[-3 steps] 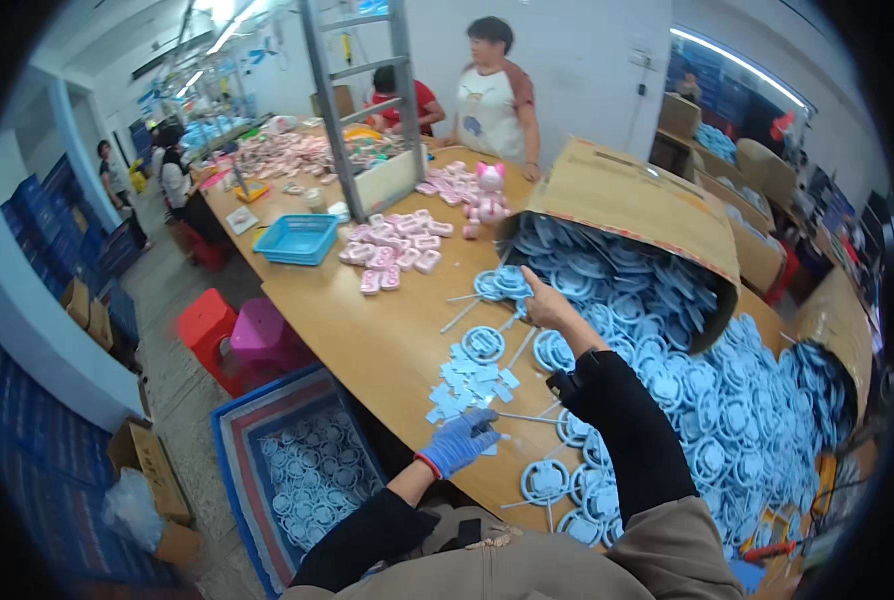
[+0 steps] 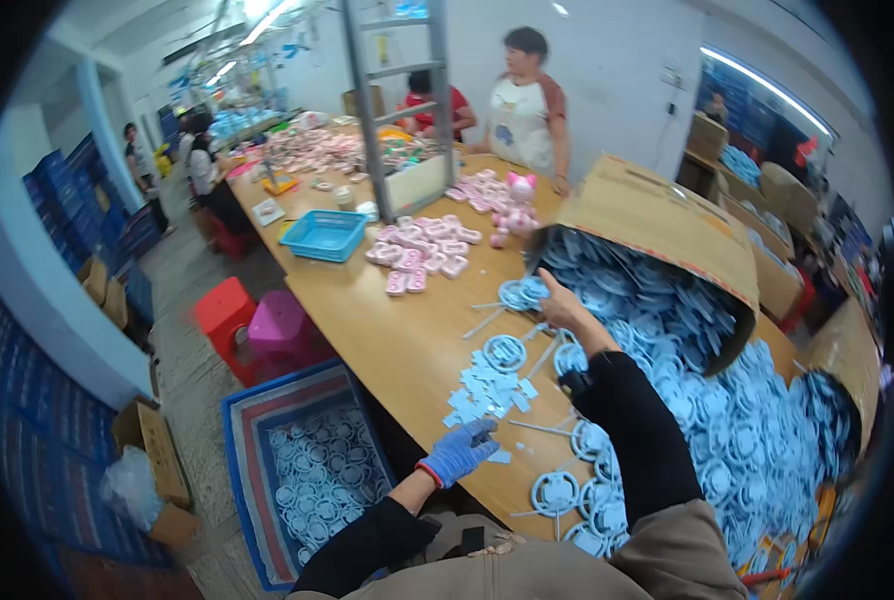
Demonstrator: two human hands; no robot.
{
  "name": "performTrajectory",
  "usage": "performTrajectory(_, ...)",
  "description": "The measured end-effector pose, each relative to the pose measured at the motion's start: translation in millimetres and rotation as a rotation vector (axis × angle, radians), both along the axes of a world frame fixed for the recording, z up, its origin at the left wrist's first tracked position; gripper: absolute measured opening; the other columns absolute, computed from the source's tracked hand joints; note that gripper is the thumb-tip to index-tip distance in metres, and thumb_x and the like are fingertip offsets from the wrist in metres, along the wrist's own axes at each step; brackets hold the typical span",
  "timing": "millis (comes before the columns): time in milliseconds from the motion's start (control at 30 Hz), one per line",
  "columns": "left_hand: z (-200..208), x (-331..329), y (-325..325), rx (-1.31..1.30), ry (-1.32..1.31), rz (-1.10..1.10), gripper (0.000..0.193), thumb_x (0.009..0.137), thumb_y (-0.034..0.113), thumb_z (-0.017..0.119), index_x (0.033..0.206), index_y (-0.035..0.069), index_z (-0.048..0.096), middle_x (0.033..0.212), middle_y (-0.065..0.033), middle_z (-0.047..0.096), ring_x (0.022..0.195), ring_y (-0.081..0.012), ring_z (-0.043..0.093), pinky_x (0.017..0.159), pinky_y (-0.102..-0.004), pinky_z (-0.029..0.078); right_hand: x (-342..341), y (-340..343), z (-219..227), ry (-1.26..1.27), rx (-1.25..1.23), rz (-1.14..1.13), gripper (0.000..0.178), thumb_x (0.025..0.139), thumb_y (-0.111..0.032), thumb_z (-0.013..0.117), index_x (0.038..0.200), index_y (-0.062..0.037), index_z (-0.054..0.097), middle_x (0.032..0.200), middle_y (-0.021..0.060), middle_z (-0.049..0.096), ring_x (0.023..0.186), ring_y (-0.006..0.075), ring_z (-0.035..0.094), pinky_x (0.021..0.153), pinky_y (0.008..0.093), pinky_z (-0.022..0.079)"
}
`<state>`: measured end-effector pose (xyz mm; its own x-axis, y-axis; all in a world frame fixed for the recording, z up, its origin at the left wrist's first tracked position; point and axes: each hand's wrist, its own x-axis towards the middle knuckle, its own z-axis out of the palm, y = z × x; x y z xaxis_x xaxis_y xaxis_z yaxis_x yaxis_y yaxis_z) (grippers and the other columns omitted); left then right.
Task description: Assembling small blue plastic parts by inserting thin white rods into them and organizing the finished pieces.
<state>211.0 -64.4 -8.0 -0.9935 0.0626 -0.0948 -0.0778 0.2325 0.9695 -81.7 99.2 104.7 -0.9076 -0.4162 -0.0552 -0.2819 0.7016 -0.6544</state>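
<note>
My right hand (image 2: 571,308), bare, reaches across the table by the mouth of a tipped cardboard box. Its fingers close on a light-blue ring-shaped plastic piece (image 2: 525,293) with thin stems; the fingertips are partly hidden. Near the table's front edge is my left hand (image 2: 460,452), in a blue glove, fingers stretched out with nothing visible in them. Just beyond it lies a heap of small flat light-blue pieces (image 2: 487,388). A single round blue piece (image 2: 505,352) rests behind that heap. Many more blue ring pieces (image 2: 737,440) are piled to the right.
The tipped cardboard box (image 2: 667,215) spills blue pieces onto the table. A lined blue crate (image 2: 242,440) below left holds similar pieces. Pink parts (image 2: 422,250), a blue basket (image 2: 324,240) and a metal frame (image 2: 365,120) stand farther back. Two stools (image 2: 279,325) sit left; co-workers (image 2: 527,115) are beyond.
The whole view has shifted a little, so the table and its things sit farther right and slightly lower. Both hands hold nearly the same places over the table.
</note>
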Motion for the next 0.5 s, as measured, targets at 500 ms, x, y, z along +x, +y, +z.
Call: performTrajectory(500, 27.1, 37.7, -30.3, -0.174, -0.12, 0.112, 0.04, 0.086, 0.023, 0.068, 0.12, 0.005, 0.059, 0.101, -0.01, 0.066, 0.093, -0.0178, 0.062, 0.084, -0.0288, 0.049, 83.6, -28.0, 104.6, 0.196, -0.492, 0.309, 0.055, 0.088, -0.004, 0.058, 0.14, -0.0015, 0.038, 0.092, 0.0068, 0.062, 0.083, 0.0122, 0.058, 0.074, 0.0264, 0.047)
